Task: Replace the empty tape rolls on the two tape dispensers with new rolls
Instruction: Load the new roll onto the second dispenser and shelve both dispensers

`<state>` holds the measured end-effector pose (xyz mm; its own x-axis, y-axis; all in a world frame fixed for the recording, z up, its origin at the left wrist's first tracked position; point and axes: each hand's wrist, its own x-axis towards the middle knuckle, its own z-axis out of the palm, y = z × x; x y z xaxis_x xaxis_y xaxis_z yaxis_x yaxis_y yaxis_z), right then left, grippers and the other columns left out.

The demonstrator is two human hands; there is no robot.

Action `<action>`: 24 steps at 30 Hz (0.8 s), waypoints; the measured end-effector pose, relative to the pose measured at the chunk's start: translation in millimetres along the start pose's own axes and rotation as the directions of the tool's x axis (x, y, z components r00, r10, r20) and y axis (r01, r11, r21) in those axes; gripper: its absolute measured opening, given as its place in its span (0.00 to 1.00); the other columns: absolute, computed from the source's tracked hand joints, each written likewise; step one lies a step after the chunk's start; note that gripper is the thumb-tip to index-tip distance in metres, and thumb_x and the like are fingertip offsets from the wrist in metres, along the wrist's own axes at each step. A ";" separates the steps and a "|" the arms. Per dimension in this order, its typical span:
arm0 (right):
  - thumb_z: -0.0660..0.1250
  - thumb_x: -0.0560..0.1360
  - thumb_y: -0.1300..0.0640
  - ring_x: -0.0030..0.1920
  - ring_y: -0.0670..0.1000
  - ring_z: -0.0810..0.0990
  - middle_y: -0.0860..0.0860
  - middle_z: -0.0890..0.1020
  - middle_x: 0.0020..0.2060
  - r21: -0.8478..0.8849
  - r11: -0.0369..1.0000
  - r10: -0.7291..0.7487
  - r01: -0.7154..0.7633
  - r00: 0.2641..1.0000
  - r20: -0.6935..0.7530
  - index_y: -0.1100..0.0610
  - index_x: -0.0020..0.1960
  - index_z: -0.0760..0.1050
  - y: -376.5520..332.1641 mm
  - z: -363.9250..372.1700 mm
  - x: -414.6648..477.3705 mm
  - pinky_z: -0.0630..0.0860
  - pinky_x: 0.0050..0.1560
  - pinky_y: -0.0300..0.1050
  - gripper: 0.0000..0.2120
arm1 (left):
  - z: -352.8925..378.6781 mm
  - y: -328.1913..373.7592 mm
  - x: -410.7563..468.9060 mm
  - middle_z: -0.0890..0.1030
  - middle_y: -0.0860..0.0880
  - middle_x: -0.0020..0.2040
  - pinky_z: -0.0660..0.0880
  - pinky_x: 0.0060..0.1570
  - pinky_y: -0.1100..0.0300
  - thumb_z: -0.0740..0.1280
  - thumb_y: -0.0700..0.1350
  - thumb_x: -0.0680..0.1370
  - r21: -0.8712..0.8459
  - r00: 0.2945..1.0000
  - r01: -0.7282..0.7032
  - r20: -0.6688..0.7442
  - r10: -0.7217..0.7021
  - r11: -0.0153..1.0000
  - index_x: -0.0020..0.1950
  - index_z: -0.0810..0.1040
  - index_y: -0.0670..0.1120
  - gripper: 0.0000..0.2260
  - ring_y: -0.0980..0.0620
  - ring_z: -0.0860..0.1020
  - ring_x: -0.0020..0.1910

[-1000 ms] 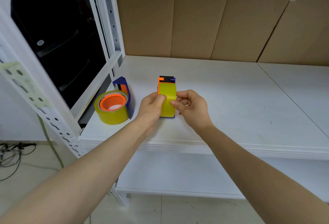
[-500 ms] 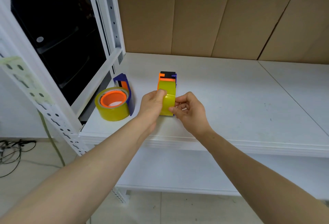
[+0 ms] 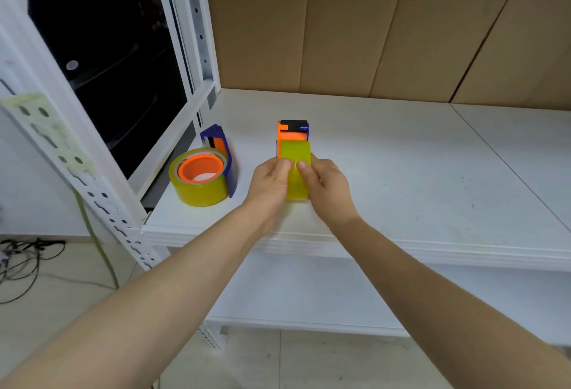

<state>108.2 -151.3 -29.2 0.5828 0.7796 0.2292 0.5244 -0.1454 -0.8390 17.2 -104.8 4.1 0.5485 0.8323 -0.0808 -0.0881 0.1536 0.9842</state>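
Observation:
An orange, blue and black tape dispenser (image 3: 293, 130) stands on the white shelf (image 3: 401, 172) with a yellow tape roll (image 3: 295, 153) mounted edge-on in it. My left hand (image 3: 270, 184) grips the roll's left side, thumb on its top. My right hand (image 3: 324, 187) holds the right side, its thumb beside the left one. A second blue and orange dispenser (image 3: 217, 144) lies at the shelf's left end. A yellow roll with an orange core (image 3: 199, 180) sits flat on it.
Brown cardboard boxes (image 3: 370, 24) line the back of the shelf. A white perforated rack post (image 3: 61, 147) and frame stand at the left, with a dark opening behind. Black cables (image 3: 21, 265) lie on the floor. A lower shelf (image 3: 309, 296) sits below.
Both thumbs have shifted onto the top face of the mounted roll and my hands have closed in on it. The view has shifted slightly.

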 end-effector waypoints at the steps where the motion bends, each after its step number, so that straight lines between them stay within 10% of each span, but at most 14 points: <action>1: 0.55 0.80 0.53 0.45 0.51 0.71 0.57 0.74 0.47 -0.054 0.998 -0.039 0.039 0.999 -0.006 0.59 0.60 0.74 2.1 1.3 -4.1 0.65 0.39 0.34 0.15 | 0.4 0.0 1.8 0.76 0.50 0.29 0.69 0.22 0.72 0.58 0.38 0.79 0.009 1.000 0.009 -0.010 -0.009 1.000 0.36 0.74 0.46 0.13 0.62 0.75 0.22; 6: 0.58 0.77 0.52 0.45 0.50 0.73 0.52 0.72 0.46 -0.071 0.994 -0.088 0.088 0.996 0.009 0.55 0.68 0.69 13.4 3.3 -19.1 0.71 0.49 0.40 0.20 | 0.5 0.3 7.9 0.74 0.49 0.33 0.68 0.22 0.75 0.58 0.40 0.79 0.047 0.999 0.031 -0.022 -0.030 0.998 0.36 0.73 0.47 0.12 0.60 0.74 0.25; 12: 0.64 0.76 0.59 0.46 0.51 0.74 0.52 0.73 0.44 0.247 0.969 0.004 -0.006 1.000 0.007 0.42 0.49 0.76 -5.3 -13.1 -7.6 0.73 0.52 0.41 0.12 | -0.8 -4.6 7.5 0.80 0.50 0.37 0.73 0.29 0.72 0.57 0.37 0.78 0.007 0.998 0.004 0.070 -0.005 1.000 0.42 0.78 0.48 0.13 0.62 0.79 0.29; 24: 0.68 0.73 0.61 0.39 0.41 0.72 0.46 0.71 0.42 0.120 0.982 -0.129 0.143 0.984 -0.121 0.57 0.63 0.74 10.9 2.5 -10.7 0.69 0.44 0.26 0.18 | 3.7 2.7 4.2 0.75 0.48 0.33 0.68 0.21 0.74 0.57 0.39 0.79 0.018 1.000 0.021 -0.005 -0.021 1.000 0.38 0.74 0.44 0.12 0.64 0.73 0.20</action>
<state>106.1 -159.7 -42.0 0.5813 0.7122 0.3936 0.5240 0.0424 -0.8507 22.3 -102.9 7.0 0.5457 0.8318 -0.1019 -0.0619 0.1613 0.9850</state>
